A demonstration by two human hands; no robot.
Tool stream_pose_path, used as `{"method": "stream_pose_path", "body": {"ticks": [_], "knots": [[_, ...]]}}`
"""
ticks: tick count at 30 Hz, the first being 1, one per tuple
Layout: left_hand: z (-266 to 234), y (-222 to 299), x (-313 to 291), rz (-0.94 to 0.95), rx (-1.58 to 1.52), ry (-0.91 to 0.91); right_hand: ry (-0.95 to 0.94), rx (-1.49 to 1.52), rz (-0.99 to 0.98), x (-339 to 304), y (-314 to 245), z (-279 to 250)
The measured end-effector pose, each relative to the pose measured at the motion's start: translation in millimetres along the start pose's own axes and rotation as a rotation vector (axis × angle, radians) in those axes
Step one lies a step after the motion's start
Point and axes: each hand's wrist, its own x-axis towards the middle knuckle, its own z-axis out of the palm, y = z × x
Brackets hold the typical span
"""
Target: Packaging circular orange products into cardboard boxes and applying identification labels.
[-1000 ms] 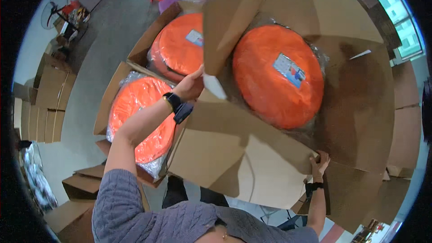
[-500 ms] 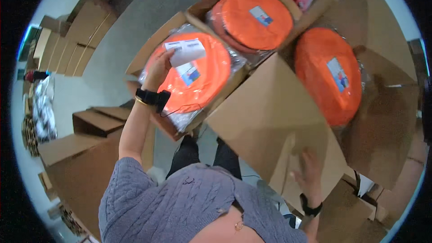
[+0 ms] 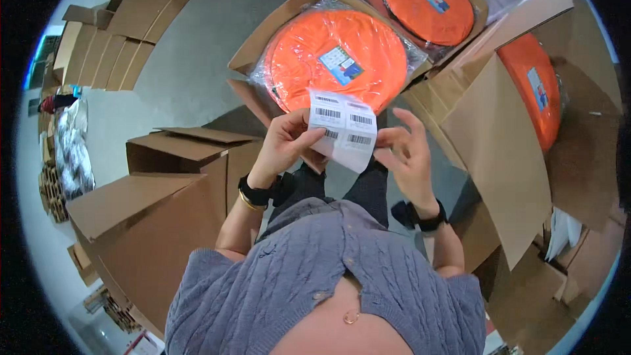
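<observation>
A white sheet of barcode labels (image 3: 343, 128) is pinched at its left edge between the thumb and fingers of my left hand (image 3: 287, 146). My right hand (image 3: 409, 154) is at the sheet's right edge, fingers spread and slightly bent; whether the fingertips touch the paper I cannot tell. Just beyond the sheet lies a round orange item in clear plastic (image 3: 296, 52), with a small printed label (image 3: 340, 66) on top. It rests in an open cardboard box (image 3: 279, 23), and the sheet overlaps its near edge.
Another open box at the back holds stacked orange rounds (image 3: 427, 10). To the right, a large box with a raised flap (image 3: 499, 151) contains one more orange round (image 3: 531, 85). Open cartons (image 3: 151, 223) stand at my left, with stacked cartons (image 3: 125, 46) farther off.
My left hand has brought the sheet back toward my body. My right hand has left the box flap on the right and come up beside the sheet. The view has shifted.
</observation>
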Motion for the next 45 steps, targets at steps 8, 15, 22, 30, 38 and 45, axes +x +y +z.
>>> {"method": "stream_pose_path", "body": {"ticks": [8, 15, 22, 30, 38, 45], "knots": [[-59, 31, -17, 0.078, -0.103, 0.025, 0.089, -0.147, -0.053, 30, 30, 98], [-92, 20, -14, 0.059, 0.267, -0.081, 0.150, -0.730, -0.322, 42, 10, 144], [-102, -40, -10, 0.008, 0.431, 0.025, 0.099, -0.843, -0.499, 66, 72, 136], [-105, -89, 0, -0.253, 0.569, 0.131, -0.034, -0.762, -0.453, 90, 144, 115], [-120, -123, -2, -0.394, 0.400, 0.180, 0.330, -0.084, 0.382, 152, 206, 10], [-130, -149, 4, -0.623, 0.392, 0.143, 0.580, 0.143, 0.531, 212, 324, -35]]}}
